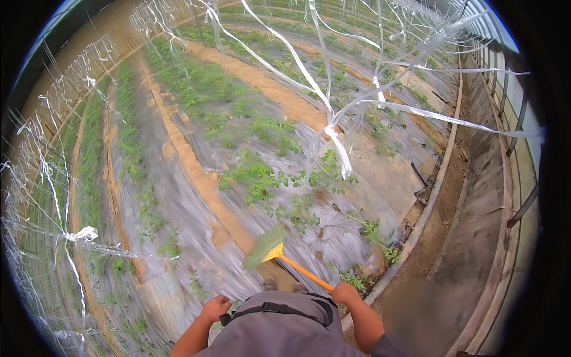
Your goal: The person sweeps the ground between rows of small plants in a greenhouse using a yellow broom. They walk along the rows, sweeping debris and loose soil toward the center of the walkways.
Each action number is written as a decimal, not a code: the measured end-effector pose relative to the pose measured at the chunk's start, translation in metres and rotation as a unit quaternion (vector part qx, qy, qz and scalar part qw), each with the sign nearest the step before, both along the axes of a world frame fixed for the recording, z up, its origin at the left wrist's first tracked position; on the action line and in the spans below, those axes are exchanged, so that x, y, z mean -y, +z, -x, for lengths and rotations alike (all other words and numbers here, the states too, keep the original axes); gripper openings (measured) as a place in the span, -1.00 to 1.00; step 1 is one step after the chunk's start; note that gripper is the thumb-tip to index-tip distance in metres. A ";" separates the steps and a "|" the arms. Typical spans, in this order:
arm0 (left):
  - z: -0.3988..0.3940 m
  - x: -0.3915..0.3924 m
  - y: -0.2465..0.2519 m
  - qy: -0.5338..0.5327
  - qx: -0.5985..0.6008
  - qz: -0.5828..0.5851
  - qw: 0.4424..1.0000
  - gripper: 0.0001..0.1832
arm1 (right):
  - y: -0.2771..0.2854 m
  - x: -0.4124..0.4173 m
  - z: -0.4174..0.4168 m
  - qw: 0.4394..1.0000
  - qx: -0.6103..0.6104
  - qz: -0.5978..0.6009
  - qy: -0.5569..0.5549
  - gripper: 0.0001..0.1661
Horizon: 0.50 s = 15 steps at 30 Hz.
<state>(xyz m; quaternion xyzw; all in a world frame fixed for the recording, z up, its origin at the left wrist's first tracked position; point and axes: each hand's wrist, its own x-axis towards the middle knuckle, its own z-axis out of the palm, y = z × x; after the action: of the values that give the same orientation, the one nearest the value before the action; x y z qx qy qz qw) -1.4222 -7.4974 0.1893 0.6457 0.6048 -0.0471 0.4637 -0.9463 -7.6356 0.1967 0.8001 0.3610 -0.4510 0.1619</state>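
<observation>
My right hand [344,293] grips the orange handle [305,271] of a broom at my right hip. The broom's fan-shaped green bristle head [266,246] spreads from a yellow base [273,253]. It is over the bare soil path and the edge of the plastic mulch film [334,241] in front of my feet. At the left side of my waist is my left hand [217,308], its fingers curled, with nothing visible in it. Close by it, a black strap with a buckle [269,307] crosses my grey top.
Green leafy plants [254,174] grow in film-covered rows divided by soil paths [200,178]. Knotted white plastic twine [332,129] hangs ahead, with more twine [82,234] at left. A pale pipe [417,236] and a low wall [477,201] run along the right side.
</observation>
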 end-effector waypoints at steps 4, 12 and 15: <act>0.028 -0.007 0.005 -0.005 -0.023 0.016 1.000 -0.55 | -0.025 -0.058 0.011 0.999 0.017 -0.033 0.011 -0.42; 0.153 0.019 -0.043 -0.062 -0.143 -0.002 0.988 -0.66 | -0.061 -0.093 0.030 0.969 -0.070 -0.067 -0.229 -0.43; 0.184 0.031 -0.064 -0.235 -0.160 -0.044 0.958 -0.75 | -0.056 -0.101 0.026 0.971 -0.047 0.056 -0.229 -0.45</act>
<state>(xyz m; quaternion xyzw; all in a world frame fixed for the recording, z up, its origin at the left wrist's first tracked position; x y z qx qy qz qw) -1.6059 -7.5285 0.1255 0.7734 0.5039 -0.2310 0.3076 -0.9721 -7.5351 0.1412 0.8288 0.1494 -0.5330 0.0816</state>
